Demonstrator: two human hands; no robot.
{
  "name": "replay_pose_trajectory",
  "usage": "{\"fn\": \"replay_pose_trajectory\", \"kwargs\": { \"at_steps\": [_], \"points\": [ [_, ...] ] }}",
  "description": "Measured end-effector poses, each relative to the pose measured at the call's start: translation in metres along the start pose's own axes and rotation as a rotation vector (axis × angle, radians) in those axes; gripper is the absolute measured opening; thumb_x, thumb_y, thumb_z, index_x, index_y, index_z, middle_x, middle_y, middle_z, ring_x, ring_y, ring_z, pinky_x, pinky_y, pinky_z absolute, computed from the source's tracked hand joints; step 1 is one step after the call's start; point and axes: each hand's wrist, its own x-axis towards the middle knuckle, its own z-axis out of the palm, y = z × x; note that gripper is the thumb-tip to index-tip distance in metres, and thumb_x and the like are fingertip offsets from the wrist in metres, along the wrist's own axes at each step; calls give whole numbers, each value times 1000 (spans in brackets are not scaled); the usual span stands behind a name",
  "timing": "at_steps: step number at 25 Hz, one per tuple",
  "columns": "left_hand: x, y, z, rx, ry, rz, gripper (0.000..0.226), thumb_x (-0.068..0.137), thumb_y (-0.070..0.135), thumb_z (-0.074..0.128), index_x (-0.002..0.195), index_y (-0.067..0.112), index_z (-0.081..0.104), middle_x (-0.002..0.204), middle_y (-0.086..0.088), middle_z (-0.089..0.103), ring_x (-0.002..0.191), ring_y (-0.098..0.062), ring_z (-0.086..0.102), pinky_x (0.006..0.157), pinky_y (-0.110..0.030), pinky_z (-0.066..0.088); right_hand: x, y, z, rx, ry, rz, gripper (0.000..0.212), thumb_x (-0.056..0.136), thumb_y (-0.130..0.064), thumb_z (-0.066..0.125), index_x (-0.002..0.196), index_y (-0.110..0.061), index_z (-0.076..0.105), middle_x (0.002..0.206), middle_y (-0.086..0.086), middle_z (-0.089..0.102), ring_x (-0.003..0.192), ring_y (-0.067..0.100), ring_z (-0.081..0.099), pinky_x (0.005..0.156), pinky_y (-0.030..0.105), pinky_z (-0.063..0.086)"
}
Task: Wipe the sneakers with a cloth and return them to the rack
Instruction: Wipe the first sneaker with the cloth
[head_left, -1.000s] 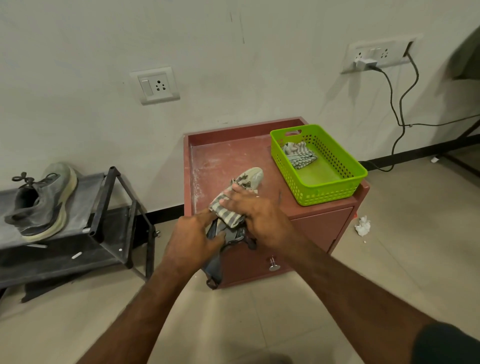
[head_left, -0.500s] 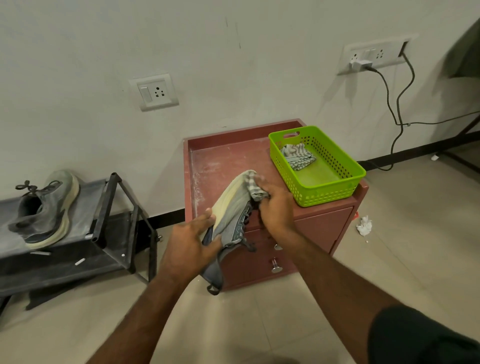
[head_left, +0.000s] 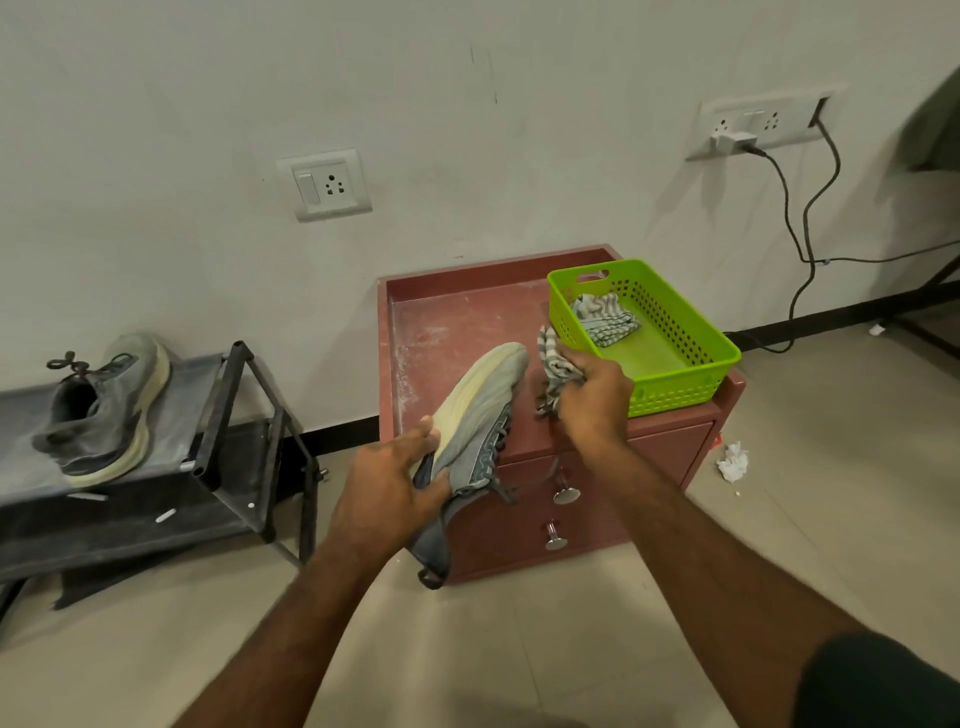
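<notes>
Left hand (head_left: 387, 486): grips the heel end of a sneaker (head_left: 470, 415), thumb on the sole, fingers curled round the upper.
Right hand (head_left: 592, 397): clenched round a bunched striped cloth (head_left: 553, 364), held just to the 3 o'clock side of the sneaker's toe; whether cloth and shoe touch cannot be told.
Sneaker: turned on its side, pale sole facing 9 o'clock, toe pointing to 12 over the bench (head_left: 452, 322), heel hanging past the bench's front edge, laces dangling.
Bench: a reddish cabinet with a dusty, raised-rim top and two metal knobs (head_left: 566, 494) on its front.
Basket (head_left: 675, 384): green, perforated, on the bench's 3 o'clock side; a second striped cloth (head_left: 602, 319) lies inside it.
Rack (head_left: 156, 467): dark metal, at 9 o'clock from the bench, well apart.
Second sneaker (head_left: 104, 405): rests on the rack's top shelf, sole down.
Floor: a crumpled white paper (head_left: 732, 461) lies at 3 o'clock from the bench.
Wall: a socket (head_left: 324, 184) at 12 o'clock; a plugged charger (head_left: 732, 139) at 2 o'clock.
</notes>
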Motion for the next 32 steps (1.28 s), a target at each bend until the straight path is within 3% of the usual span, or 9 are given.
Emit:
{"fn": "replay_pose_trajectory", "kwargs": {
  "at_steps": [3, 6, 11, 14, 16, 20, 24, 30, 32],
  "points": [
    [2, -1, -2, -1, -9, -11, 55, 80, 25, 81, 131, 10, 65, 143, -1, 57, 112, -16, 68, 95, -31, 56, -16, -15, 5, 32, -187, -301, 57, 77, 17, 55, 120, -18, 71, 127, 2, 66, 117, 3, 57, 99, 1, 34],
    [5, -3, -5, -55, 1, -54, 53, 79, 22, 81, 128, 7, 66, 141, -2, 58, 107, -14, 69, 94, -22, 52, -40, -11, 13, 18, -545, -543, 65, 70, 22, 49, 119, -13, 71, 133, 8, 61, 133, 13, 49, 114, 21, 34],
    [6, -8, -8, -77, -1, -68, 59, 77, 27, 85, 130, 9, 66, 142, 2, 57, 109, -12, 68, 93, -20, 50, -35, -6, -21, -71, -898, -656, 59, 71, 18, 50, 114, -15, 75, 120, 1, 70, 119, 4, 61, 102, 23, 48],
    [6, -13, -11, -130, -47, -106, 80, 65, 43, 91, 135, 15, 62, 144, 9, 54, 124, -9, 59, 106, -27, 46, -22, -21, -26, 270, -507, -304, 47, 81, 20, 60, 114, -10, 72, 105, -7, 74, 92, -4, 69, 79, 13, 53],
    [5, -14, -13, -181, -109, -132, 94, 57, 48, 93, 138, 17, 59, 148, 14, 50, 130, -7, 52, 110, -31, 43, -14, -18, -16, 219, -257, -341, 51, 80, 20, 59, 117, -12, 71, 119, -3, 70, 114, 3, 64, 100, 24, 49],
    [6, -14, -13, -190, -106, -149, 98, 51, 50, 94, 137, 16, 60, 147, 10, 51, 133, -10, 50, 112, -33, 43, -50, -1, 19, 5, -532, -519, 65, 72, 23, 48, 121, -14, 71, 134, 3, 61, 136, 13, 47, 116, 26, 34],
    [9, -15, -14, -183, -122, -147, 102, 48, 49, 95, 136, 12, 60, 146, 5, 54, 134, -13, 52, 112, -37, 44, -51, 6, 2, 18, -807, -628, 70, 65, 23, 46, 117, -14, 73, 129, -1, 65, 134, 5, 48, 114, 29, 38],
    [6, -17, -17, -187, -161, -95, 98, 55, 43, 94, 140, 13, 56, 150, 9, 49, 132, -6, 49, 105, -22, 42, -60, 17, 7, -139, -753, -836, 65, 70, 10, 39, 123, -13, 70, 135, 4, 61, 137, 17, 46, 118, 30, 31],
    [5, -16, -16, -195, -140, -94, 95, 59, 42, 93, 141, 14, 55, 150, 10, 47, 135, -7, 47, 107, -22, 39, -49, 22, 10, -77, -564, -585, 68, 67, 17, 39, 120, -12, 71, 132, 1, 62, 134, 18, 49, 117, 22, 30]
  ]
}}
